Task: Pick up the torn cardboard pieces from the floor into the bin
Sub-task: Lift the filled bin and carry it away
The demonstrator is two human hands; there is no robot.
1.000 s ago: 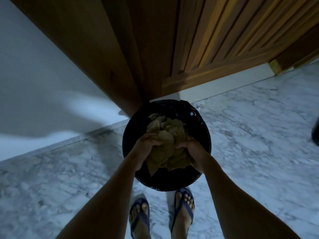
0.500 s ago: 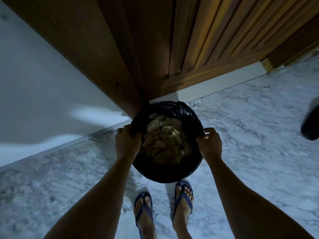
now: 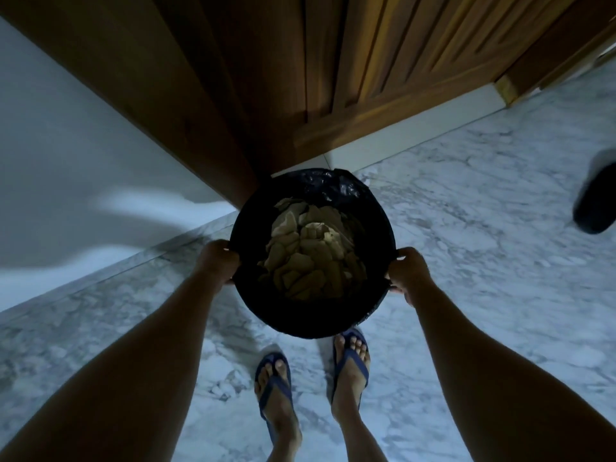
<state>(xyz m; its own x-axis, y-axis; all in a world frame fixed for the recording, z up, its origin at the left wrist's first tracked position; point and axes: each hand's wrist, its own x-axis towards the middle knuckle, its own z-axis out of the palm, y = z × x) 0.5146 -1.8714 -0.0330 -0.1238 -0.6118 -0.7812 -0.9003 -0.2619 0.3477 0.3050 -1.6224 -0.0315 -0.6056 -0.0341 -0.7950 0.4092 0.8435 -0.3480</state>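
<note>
A round black bin [image 3: 311,323] lined with a black bag is in front of me, above the marble floor. Inside it lies a heap of several torn brown cardboard pieces [image 3: 310,258]. My left hand [image 3: 216,261] grips the bin's left rim, fingers curled round the edge. My right hand [image 3: 408,275] grips the right rim the same way. No cardboard shows on the floor in view.
A wooden door frame and door [image 3: 300,78] rise just behind the bin, with a white wall [image 3: 66,161] to the left. My feet in blue flip-flops [image 3: 350,365] stand below the bin. A dark object [image 3: 596,205] sits at the right edge of the marble floor.
My hands left the cardboard heap inside the bin and took hold of its rim on both sides. The bin now appears larger and closer to me.
</note>
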